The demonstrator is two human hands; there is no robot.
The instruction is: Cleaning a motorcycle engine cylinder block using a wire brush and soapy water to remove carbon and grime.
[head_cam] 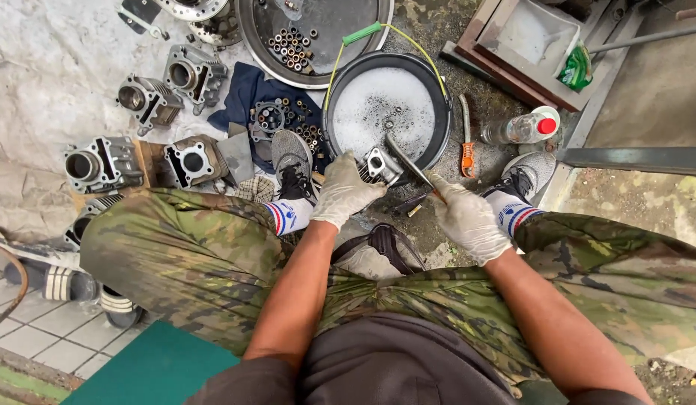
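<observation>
The gloved left hand (343, 191) grips a metal engine part (379, 165) at the 6 o'clock rim of the black bucket (438, 142) of soapy water. The gloved right hand (468, 219) closes around a brush (409, 161), laid across the part.

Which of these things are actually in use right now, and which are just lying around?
In use:
- left hand, gloved, holding the metal engine part
- right hand, gloved, holding the brush against that part
- black basin of foamy liquid, under the part

Lying about:
- engine cylinders on the sheet
- round tray of small parts
- plastic bottle
- orange-handled tool
</observation>
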